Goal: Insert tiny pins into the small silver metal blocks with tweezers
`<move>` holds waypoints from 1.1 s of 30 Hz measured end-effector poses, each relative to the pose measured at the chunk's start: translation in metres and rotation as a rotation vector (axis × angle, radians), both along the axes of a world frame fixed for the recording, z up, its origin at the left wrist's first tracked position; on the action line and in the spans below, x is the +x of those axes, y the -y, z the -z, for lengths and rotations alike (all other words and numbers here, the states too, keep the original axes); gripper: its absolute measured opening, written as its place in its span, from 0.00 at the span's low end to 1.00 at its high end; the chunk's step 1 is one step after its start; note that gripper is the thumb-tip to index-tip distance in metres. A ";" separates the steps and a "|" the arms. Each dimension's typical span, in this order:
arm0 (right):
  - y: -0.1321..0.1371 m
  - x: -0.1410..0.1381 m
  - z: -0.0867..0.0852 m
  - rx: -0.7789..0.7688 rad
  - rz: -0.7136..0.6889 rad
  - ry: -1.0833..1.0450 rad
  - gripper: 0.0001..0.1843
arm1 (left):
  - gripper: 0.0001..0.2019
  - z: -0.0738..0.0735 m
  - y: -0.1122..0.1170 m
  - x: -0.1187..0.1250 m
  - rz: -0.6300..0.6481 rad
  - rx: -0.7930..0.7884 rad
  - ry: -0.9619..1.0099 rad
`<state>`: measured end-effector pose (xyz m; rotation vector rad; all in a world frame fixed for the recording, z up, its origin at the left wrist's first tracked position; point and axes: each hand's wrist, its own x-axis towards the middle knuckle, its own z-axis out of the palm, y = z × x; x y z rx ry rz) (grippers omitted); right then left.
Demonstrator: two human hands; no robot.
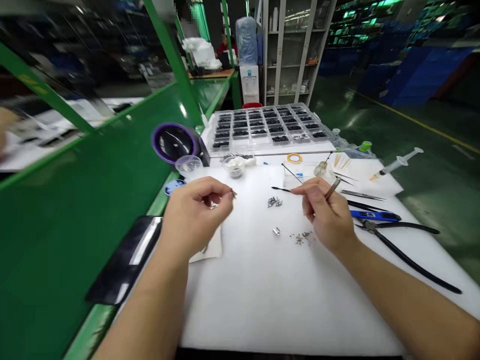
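Observation:
My left hand (198, 210) is closed in a pinch on a tiny metal part (233, 193) that shows just beyond the fingertips. Its exact kind is too small to tell. My right hand (325, 210) grips a slim dark-tipped tool (280, 189) like a pen, tip pointing left, its metallic end sticking up behind the thumb. Below that tip lies a small pile of silvery parts (275, 202). Closer to me are a short metal cylinder piece (276, 231) and a scatter of tiny brownish parts (303, 238). A pale sheet (212, 245) lies partly under my left hand.
A compartment box (247, 145) of dark small parts spans the back. To the right are cutters (412, 255), a blue tool (375, 215), tweezers (363, 195) and a syringe (397, 164). Orange tape (294, 158), a small cup (235, 167) and a purple-rimmed black device (176, 142) stand behind my hands.

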<state>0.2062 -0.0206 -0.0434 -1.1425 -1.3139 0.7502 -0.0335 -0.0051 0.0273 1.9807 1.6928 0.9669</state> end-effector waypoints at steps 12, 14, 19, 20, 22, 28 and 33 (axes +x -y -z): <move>-0.015 0.014 0.002 0.041 -0.047 0.023 0.26 | 0.15 0.015 0.048 -0.082 -0.033 -0.208 -0.790; -0.016 0.016 0.002 0.039 -0.046 0.043 0.27 | 0.15 0.018 0.053 -0.084 -0.045 -0.212 -0.835; -0.021 0.021 0.002 0.044 -0.018 0.059 0.28 | 0.15 0.020 0.060 -0.084 -0.045 -0.209 -0.915; -0.022 0.022 0.003 0.050 -0.012 0.063 0.29 | 0.16 0.020 0.060 -0.083 -0.046 -0.207 -0.925; -0.023 0.022 0.003 0.064 -0.004 0.074 0.28 | 0.16 0.022 0.061 -0.082 -0.044 -0.201 -0.938; -0.023 0.024 0.000 0.093 0.030 0.134 0.29 | 0.16 0.020 0.060 -0.086 -0.041 -0.187 -0.905; -0.023 0.036 -0.008 0.041 0.121 0.158 0.33 | 0.15 -0.009 0.059 -0.084 -0.046 -0.095 -0.784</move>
